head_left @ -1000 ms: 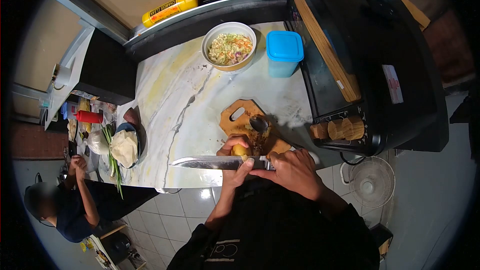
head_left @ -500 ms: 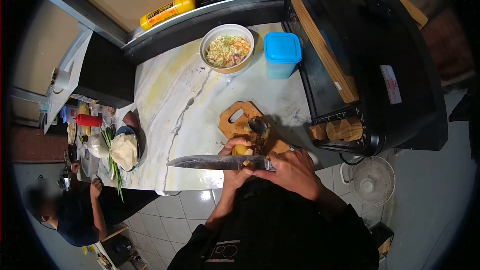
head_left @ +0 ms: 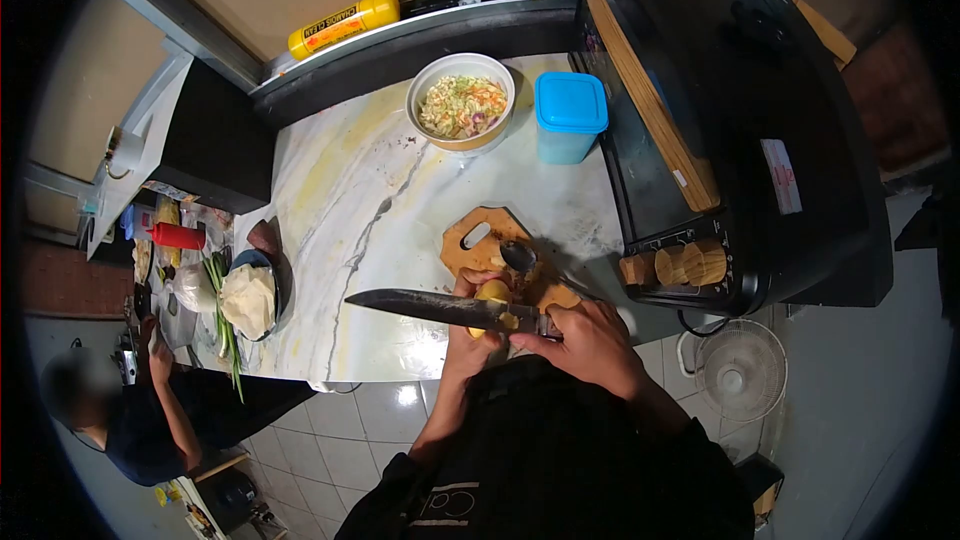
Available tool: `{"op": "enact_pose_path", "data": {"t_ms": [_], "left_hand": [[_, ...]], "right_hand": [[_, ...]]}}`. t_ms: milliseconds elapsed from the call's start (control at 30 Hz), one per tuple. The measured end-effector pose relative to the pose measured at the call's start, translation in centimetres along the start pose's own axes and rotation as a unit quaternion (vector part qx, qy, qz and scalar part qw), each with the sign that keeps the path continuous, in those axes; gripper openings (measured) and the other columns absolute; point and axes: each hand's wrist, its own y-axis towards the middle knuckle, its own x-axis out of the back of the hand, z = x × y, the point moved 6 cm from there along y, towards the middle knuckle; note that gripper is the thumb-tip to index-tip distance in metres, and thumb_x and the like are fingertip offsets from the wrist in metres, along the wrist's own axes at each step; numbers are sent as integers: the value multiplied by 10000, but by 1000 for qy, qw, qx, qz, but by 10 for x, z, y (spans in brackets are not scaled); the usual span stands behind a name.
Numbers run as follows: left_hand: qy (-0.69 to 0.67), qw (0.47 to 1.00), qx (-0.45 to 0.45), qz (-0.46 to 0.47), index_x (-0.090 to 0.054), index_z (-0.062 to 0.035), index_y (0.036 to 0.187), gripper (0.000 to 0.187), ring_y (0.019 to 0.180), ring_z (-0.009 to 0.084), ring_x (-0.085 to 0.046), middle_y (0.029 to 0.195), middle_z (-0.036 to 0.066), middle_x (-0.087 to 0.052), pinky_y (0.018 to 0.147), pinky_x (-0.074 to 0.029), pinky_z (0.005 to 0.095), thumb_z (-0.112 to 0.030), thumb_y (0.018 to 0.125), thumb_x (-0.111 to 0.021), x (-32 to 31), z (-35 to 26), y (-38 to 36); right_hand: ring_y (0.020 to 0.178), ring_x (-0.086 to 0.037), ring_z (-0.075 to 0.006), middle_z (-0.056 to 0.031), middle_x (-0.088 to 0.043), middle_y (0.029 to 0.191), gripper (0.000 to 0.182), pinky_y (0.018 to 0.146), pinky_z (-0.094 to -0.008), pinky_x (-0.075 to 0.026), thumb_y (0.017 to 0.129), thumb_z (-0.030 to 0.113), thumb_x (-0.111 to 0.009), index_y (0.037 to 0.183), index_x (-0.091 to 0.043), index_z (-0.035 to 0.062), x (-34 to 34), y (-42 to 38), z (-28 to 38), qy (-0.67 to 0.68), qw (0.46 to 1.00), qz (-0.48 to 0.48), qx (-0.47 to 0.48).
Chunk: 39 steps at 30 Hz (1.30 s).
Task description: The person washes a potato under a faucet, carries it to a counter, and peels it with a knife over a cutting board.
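Beside the oven (head_left: pixel 740 140), right hand (head_left: pixel 590 340) grips a knife (head_left: pixel 440 308), left hand (head_left: pixel 470 335) clasps yellow food (head_left: pixel 492 292)

A small yellow potato (head_left: pixel 492 294), partly peeled, sat just below the centre of the frame, gripped from beneath and held above the near edge of the desk. A large knife (head_left: pixel 430 306) with a dark, stained blade lay nearly level across it, tip pointing left, its edge touching the potato and its handle hidden in the fist at right.
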Motion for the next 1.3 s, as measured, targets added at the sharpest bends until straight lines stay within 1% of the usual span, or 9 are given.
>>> {"op": "enact_pose_path", "data": {"t_ms": [100, 267, 367, 467, 600, 700, 1067, 1200, 1300], "left_hand": [[-9, 1000, -2, -7, -423, 4, 1279, 958, 1075, 201, -552, 1161, 118, -541, 930, -430, 339, -705, 702, -711, 8, 10, -1], [-162, 986, 29, 24, -419, 1, 1296, 775, 926, 258, -650, 1163, 172, -580, 668, -574, 373, -631, 872, -563, -3, 7, -4], [-184, 981, 59, 11, -422, -7, 1280, 732, 869, 247, -651, 1121, 166, -591, 607, -553, 330, -624, 901, -528, 0, 11, -2], [-115, 990, 84, -20, -429, -28, 1305, 734, 819, 229, -613, 1095, 149, -592, 526, -472, 319, -660, 941, -345, -1, 9, -1], [-184, 979, 90, -1, -424, -41, 1285, 568, 831, 218, -606, 1081, 140, -588, 550, -474, 302, -504, 956, -401, -9, 1, 3], [-217, 972, 92, -5, -428, -51, 1235, 466, 862, 209, -598, 1071, 137, -579, 593, -496, 291, -418, 952, -482, -13, -6, 6], [-127, 988, 66, -59, -434, -23, 1314, 439, 1101, 178, -557, 1208, 99, -559, 939, -452, 310, -256, 963, -554, 1, -11, 4], [-77, 994, 31, -73, -458, -10, 1292, 563, 1122, 169, -543, 1208, 87, -552, 981, -426, 315, -374, 908, -652, 5, -11, 3], [-69, 997, 23, -39, -458, -10, 1284, 697, 1114, 161, -543, 1191, 78, -551, 962, -435, 306, -498, 848, -698, 12, -6, 1]], "right_hand": [[600, -629, -378, -172, -594, 599, 492, 583, -435, -485, 849, 446, -702, 742, -648, -31, 5, 3, -1, 38, 999, -2, -25], [562, -618, -373, -179, -582, 578, 437, 538, -415, -465, 857, 409, -708, 814, -676, -24, 4, 1, -15, 78, 995, -14, -66], [510, -570, -357, -176, -549, 555, 417, 513, -400, -437, 862, 396, -708, 834, -675, -20, 7, -1, -18, 89, 993, -23, -77], [468, -477, -325, -167, -505, 535, 408, 498, -389, -405, 872, 368, -706, 823, -653, -33, 10, -1, -15, 117, 989, -26, -84], [471, -386, -254, -154, -466, 531, 393, 493, -378, -376, 899, 314, -685, 781, -603, -52, 13, -1, -14, 150, 985, -39, -77], [631, -629, -346, -190, -617, 678, 383, 603, -404, -479, 918, 360, -645, 902, -671, -21, 10, -1, -18, 176, 978, 4, -116], [587, -553, -318, -201, -534, 633, 418, 587, -407, -427, 945, 353, -612, 802, -595, -40, -6, 4, -30, 197, 973, 22, -120], [528, -315, -141, -73, -337, 539, 433, 487, -351, -303, 971, 314, -585, 720, -486, -25, -6, 4, -27, 222, 971, -18, -81], [519, -324, -154, -88, -350, 533, 458, 487, -358, -308, 965, 321, -594, 693, -473, -27, 0, 5, -19, 237, 968, -45, -62]]}}
